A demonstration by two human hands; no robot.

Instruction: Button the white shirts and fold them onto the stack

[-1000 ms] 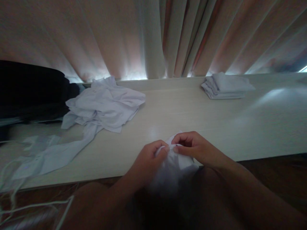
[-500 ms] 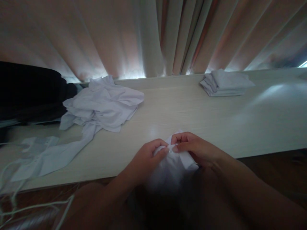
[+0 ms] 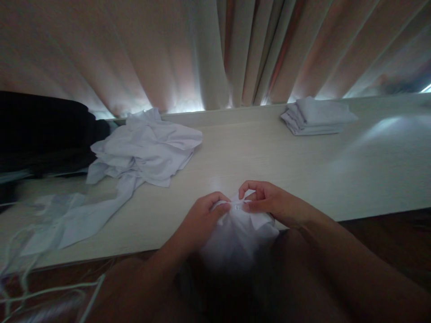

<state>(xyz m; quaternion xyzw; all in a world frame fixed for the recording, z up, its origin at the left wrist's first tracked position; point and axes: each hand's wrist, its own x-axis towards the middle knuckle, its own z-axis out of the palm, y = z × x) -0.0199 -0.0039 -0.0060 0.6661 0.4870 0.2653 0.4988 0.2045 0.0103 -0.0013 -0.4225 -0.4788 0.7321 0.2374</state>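
A white garment (image 3: 237, 231) hangs over the near edge of the pale wooden table (image 3: 269, 157), bunched between my two hands. My left hand (image 3: 202, 217) pinches its upper edge from the left. My right hand (image 3: 269, 202) pinches the same edge from the right, fingertips almost meeting those of the left around a small button-like spot. The lower part of the garment drops into shadow over my lap.
A crumpled heap of white clothes (image 3: 148, 148) lies at the table's left, with a sleeve (image 3: 90, 215) trailing toward the near edge. A folded white stack (image 3: 316, 117) sits at the back right. Dark fabric (image 3: 40, 130) is at far left. Curtains (image 3: 215, 49) hang behind.
Both hands have shifted slightly away from me with the garment's edge, and more of the white cloth shows below them. The heaps on the table have not moved.
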